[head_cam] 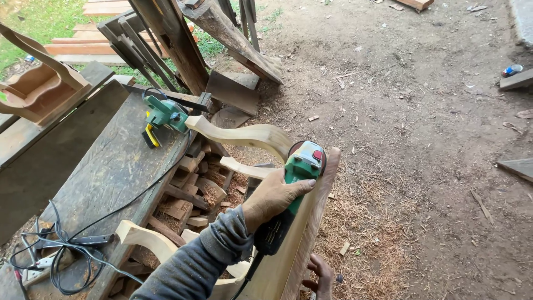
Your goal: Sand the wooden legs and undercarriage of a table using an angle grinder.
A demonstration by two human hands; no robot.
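Note:
My left hand (272, 197), in a grey sleeve, grips the body of a green angle grinder (300, 166). The grinder's disc end rests near the top of a pale curved wooden frame piece (244, 133). The long flat edge of the frame (311, 222) runs down toward me. At the bottom, my right hand (320, 274) holds that edge from the right side, with only its fingers showing. A green tool (164, 114) sits on the bench at the far end of the curved piece, touching it.
A worn dark workbench (105, 172) stands at left with black cables (66, 250) coiled on it. Wood offcuts (189, 194) are piled beside it. Planks and beams (172, 44) lean at the back. Sawdust and dirt ground (411, 139) lie to the right.

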